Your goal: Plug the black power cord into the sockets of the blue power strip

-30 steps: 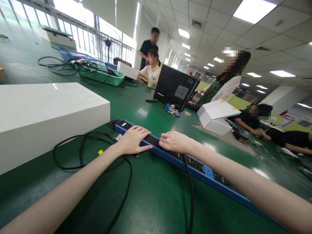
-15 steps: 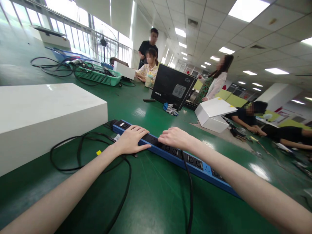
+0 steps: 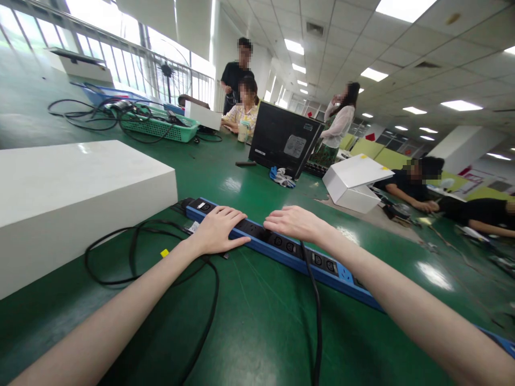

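Note:
A long blue-and-black power strip (image 3: 287,246) lies slantwise across the green table. My left hand (image 3: 215,231) grips its left part from above, fingers over the far edge and thumb along the near side. Farther right along the strip, my right hand (image 3: 295,222) is closed with bent fingers on a black plug (image 3: 265,234), mostly hidden by the hand, at the sockets. From under this hand a black power cord (image 3: 316,300) runs down toward the near edge of the view. Whether the plug sits fully in a socket cannot be seen.
A large white box (image 3: 80,187) stands at left, with a looped black cable (image 3: 132,252) beside it. Beyond are a green basket (image 3: 161,128) of cables, a black monitor (image 3: 285,139), gloves (image 3: 281,177) and a white carton (image 3: 354,179). Several people are farther back.
Both hands stay at the strip; the right hand shows a slight shift at the same sockets. In the background, a standing person has turned and raised an arm.

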Tool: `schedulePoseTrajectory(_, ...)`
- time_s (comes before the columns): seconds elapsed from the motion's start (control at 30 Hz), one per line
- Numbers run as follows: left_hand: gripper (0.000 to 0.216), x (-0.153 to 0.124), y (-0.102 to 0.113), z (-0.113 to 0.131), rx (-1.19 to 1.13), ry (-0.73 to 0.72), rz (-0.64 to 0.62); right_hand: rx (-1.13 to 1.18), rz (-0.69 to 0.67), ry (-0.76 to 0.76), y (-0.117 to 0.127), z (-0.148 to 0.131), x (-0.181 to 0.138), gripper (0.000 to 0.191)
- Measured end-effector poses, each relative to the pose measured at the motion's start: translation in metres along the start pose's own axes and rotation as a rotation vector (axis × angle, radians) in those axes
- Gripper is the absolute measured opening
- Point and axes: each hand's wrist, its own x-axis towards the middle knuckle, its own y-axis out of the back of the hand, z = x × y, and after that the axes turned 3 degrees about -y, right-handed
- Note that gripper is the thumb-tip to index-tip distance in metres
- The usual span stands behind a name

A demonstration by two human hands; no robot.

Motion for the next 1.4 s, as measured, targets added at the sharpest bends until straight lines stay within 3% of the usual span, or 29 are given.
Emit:
schedulePoseTrajectory(0.13,0.061,0.000,0.000,0.000,-0.013,0.008,0.003,0.007,-0.017,0.010,0.004,-0.003,-0.001,0.018)
schedulePoseTrajectory(0.27,0.061,0.000,0.000,0.000,-0.014,0.007,-0.005,0.026,0.032,-0.080,0.024,-0.002,-0.011,0.020)
schedulePoseTrajectory(0.4,0.062,0.001,0.000,0.001,-0.005,0.008,-0.011,0.189,0.238,-0.390,0.049,0.018,-0.035,0.021)
schedulePoseTrajectory(0.5,0.062,0.001,-0.001,0.001,0.000,0.008,-0.014,0.500,0.468,-0.595,0.061,0.025,-0.057,0.028)
schedulePoseTrajectory(0.63,0.061,0.000,-0.003,-0.001,-0.007,0.006,-0.029,0.878,0.692,-0.656,0.074,-0.002,-0.088,0.029)
schedulePoseTrajectory(0.8,0.064,0.012,0.003,0.005,-0.121,0.035,-0.071,1.118,0.746,-0.717,0.076,-0.046,-0.128,0.026)
schedulePoseTrajectory(0.9,0.048,0.032,0.014,0.039,-0.346,0.060,-0.064,1.219,0.763,-0.752,0.064,-0.056,-0.153,0.027)
schedulePoseTrajectory(1.0,0.043,0.045,0.027,0.099,-0.654,0.029,-0.153,1.244,0.784,-0.835,0.051,-0.059,-0.173,0.029)
schedulePoseTrajectory(1.13,0.056,0.033,0.032,0.184,-0.806,-0.044,-0.334,1.224,0.852,-0.936,0.045,-0.066,-0.185,0.028)
schedulePoseTrajectory(1.2,0.053,0.020,0.030,0.219,-0.872,-0.110,-0.409,1.244,0.879,-0.987,0.045,-0.070,-0.184,0.027)
schedulePoseTrajectory(1.3,0.056,0.008,0.024,0.253,-0.902,-0.287,-0.551,1.297,0.808,-1.045,0.042,-0.073,-0.175,0.033)
schedulePoseTrajectory(1.4,0.045,0.009,0.019,0.259,-0.701,-0.451,-0.499,1.241,0.626,-1.101,0.026,-0.073,-0.163,0.033)
